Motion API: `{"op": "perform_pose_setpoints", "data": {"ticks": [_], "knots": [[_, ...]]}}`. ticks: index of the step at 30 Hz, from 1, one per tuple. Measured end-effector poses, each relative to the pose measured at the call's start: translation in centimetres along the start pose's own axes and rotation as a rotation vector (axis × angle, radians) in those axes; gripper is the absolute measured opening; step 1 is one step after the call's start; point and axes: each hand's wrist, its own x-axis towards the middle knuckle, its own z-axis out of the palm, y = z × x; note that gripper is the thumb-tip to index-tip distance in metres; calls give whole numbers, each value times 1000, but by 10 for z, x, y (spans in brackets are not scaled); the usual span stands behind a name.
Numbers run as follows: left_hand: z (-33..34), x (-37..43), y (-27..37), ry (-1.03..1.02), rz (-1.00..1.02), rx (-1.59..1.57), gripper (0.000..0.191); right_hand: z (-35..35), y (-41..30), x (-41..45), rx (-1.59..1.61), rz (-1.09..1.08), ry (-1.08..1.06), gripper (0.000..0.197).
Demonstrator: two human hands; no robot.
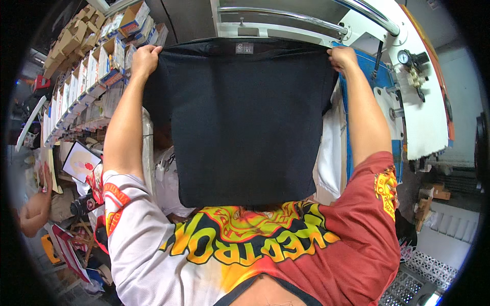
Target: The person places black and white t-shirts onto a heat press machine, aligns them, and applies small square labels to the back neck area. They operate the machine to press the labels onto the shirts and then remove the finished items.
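A black T-shirt (pixel 245 126) hangs spread out in front of my chest, pulled taut between both hands. My left hand (pixel 146 59) grips its upper left corner near the shoulder, and my right hand (pixel 343 58) pinches the matching corner on the right. The collar lies along the top edge, with a printed neck label (pixel 244 48) showing in the middle. Its hem falls close to the front of my own shirt. Most of what lies behind the black cloth is hidden.
A white machine frame with chrome rods (pixel 283 14) and a pressure gauge (pixel 403 57) stands ahead and right. White cloth (pixel 330 153) lies beside a blue panel (pixel 360 69). Rows of cardboard boxes (pixel 86 80) fill the left. Another person's arm (pixel 36 210) shows at far left.
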Motion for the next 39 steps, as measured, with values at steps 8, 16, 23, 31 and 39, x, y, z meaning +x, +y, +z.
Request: {"op": "perform_pose_setpoints", "data": {"ticks": [8,16,23,31,39], "knots": [[93,55,6,-50,-474,-875,30,88,13,112,150,-127,122,14],[121,54,16,-132,-300,-819,40,127,5,111,11,-286,94,45],[92,-175,-23,-223,-41,-674,51,116,132,-111,174,-403,-30,54],[5,-369,-79,-814,-819,-1587,47,78,291,-288,1013,469,-520,58],[13,-403,-120,-777,-684,-1536,22,52,305,-288,1204,222,-464,42]]}}
